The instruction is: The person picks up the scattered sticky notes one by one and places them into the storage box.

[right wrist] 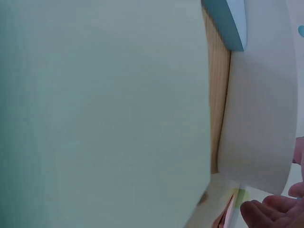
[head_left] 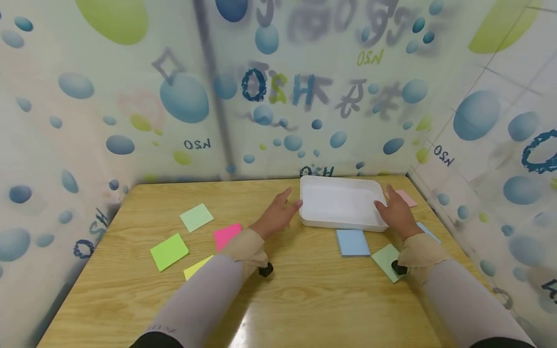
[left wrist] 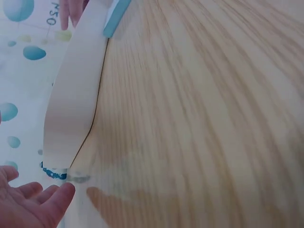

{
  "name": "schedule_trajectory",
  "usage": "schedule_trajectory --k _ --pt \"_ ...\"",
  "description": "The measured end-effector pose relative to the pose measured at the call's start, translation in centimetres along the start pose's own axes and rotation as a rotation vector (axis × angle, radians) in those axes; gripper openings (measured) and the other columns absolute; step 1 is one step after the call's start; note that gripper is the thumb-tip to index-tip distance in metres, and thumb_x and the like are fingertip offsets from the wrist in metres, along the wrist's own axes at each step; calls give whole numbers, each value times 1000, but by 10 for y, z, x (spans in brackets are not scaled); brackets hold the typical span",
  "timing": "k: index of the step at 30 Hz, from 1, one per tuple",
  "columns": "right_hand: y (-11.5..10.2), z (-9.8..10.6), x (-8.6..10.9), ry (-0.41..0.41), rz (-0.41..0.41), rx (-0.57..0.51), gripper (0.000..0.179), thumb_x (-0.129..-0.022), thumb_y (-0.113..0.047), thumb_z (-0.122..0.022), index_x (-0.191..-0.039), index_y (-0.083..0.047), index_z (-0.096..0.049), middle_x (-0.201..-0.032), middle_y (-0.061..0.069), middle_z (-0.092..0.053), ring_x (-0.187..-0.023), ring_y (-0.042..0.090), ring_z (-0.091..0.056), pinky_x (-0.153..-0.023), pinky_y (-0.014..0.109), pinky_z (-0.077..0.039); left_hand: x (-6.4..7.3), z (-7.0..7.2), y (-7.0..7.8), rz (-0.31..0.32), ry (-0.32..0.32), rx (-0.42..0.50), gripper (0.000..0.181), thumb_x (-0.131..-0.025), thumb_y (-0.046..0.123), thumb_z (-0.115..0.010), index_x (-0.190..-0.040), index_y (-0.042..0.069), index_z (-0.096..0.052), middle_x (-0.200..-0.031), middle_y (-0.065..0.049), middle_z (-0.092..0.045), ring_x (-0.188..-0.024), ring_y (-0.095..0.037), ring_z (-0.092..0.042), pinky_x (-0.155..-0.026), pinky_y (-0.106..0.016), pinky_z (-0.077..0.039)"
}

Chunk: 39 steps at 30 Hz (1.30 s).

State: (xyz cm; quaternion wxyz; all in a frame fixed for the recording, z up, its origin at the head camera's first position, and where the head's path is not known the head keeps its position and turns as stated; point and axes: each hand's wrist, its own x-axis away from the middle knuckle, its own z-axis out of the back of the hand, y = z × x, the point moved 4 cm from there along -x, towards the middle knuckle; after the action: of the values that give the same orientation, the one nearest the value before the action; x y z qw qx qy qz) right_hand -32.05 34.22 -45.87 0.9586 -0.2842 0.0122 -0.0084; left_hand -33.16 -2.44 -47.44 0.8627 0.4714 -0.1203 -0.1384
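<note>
A white rectangular tray [head_left: 344, 203] lies at the back of the wooden table, with nothing in it. My left hand [head_left: 278, 212] is at its left end, fingers spread and the thumb side close to the rim; in the left wrist view a gap shows between fingers and tray. At the opposite end is my right hand [head_left: 397, 211], its thumb overlapping the rim in the head view and its fingers loosely extended beside the wall. A blue sticky-note pad [head_left: 352, 243] sits against the tray's front side. Below my right wrist lies a pale green pad [right wrist: 109, 114], which fills much of that wrist view.
On the left of the table [head_left: 304, 299] lie a light green pad [head_left: 197, 217], a bright green pad [head_left: 169, 252], a pink pad [head_left: 226, 235] and a yellow pad [head_left: 196, 267]. Beyond my right hand are a pale pink pad [head_left: 406, 198] and another blue pad [head_left: 428, 232]. Patterned walls enclose the table.
</note>
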Motion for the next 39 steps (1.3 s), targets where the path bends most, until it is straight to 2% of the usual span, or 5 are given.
schedule_trajectory --k 9,13,17,28,39 --pt "11 -2 0 36 -73 -80 69 -109 -28 -48 -159 11 -22 -149 40 -45 -137 53 -47 -113 64 -41 -15 -20 2 100 102 183 76 -105 41 -59 -165 9 -26 -166 -18 -34 -146 -34 -46 -116 -51 -45" --pt "11 -1 1 76 -49 -73 49 -108 -25 -49 -138 14 -50 -127 38 -59 -116 50 -56 -99 59 -48 -18 -25 2 102 142 202 71 -104 35 -62 -163 8 -31 -162 -20 -40 -142 -35 -50 -112 -49 -49" --pt "11 0 2 115 -18 -72 40 -107 -20 -52 -127 14 -60 -120 37 -62 -109 48 -58 -92 56 -49 -19 -27 1 131 157 253 69 -104 30 -64 -162 9 -33 -157 -18 -46 -138 -33 -53 -105 -47 -54" --pt "13 0 0 110 -67 -67 44 -106 -17 -51 -136 14 -59 -129 35 -64 -115 46 -63 -95 55 -53 -23 -28 3 127 162 194 45 -104 19 -60 -146 4 -58 -141 -16 -62 -125 -31 -62 -101 -42 -56" --pt "12 -1 -2 56 -94 -55 44 -107 -18 -50 -135 16 -58 -133 36 -61 -116 46 -62 -96 56 -53 -22 -27 5 128 159 192 42 -104 16 -58 -145 5 -60 -138 -15 -64 -123 -29 -63 -101 -42 -56"
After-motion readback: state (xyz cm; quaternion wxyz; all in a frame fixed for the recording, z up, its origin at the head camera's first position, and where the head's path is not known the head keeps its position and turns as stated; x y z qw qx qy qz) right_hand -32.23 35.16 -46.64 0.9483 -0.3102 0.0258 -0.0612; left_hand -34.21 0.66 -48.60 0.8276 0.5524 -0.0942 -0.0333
